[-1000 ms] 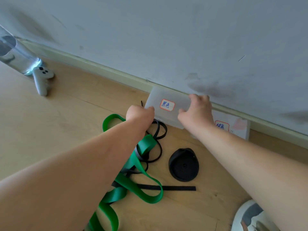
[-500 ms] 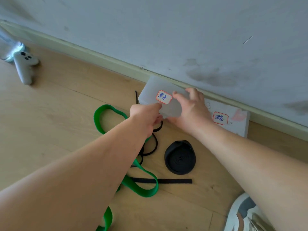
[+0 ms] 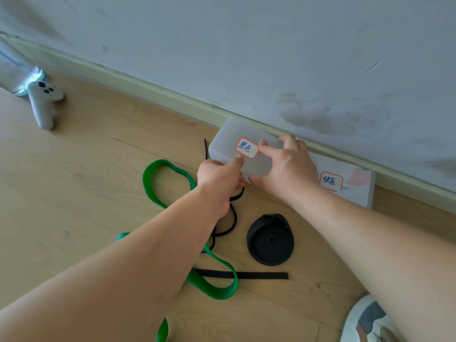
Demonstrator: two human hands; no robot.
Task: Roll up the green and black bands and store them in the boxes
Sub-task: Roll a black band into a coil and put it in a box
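Bright, soft, even light; we can't place the source. Our reference is the frosted box [image 3: 227,134]: sharp, its label [image 3: 246,147] readable, top evenly lit. Shadows are faint and tight, e.g. under the black roll [image 3: 270,240] just below the box. The wall [image 3: 246,58] above the box reads flat grey, smudges clearly resolved. Far left of the box a metal leg [image 3: 14,70] carries a mild sheen. Wide-angle stretch toward the corners: the shoe [image 3: 365,319] lower right of the box looks soft.
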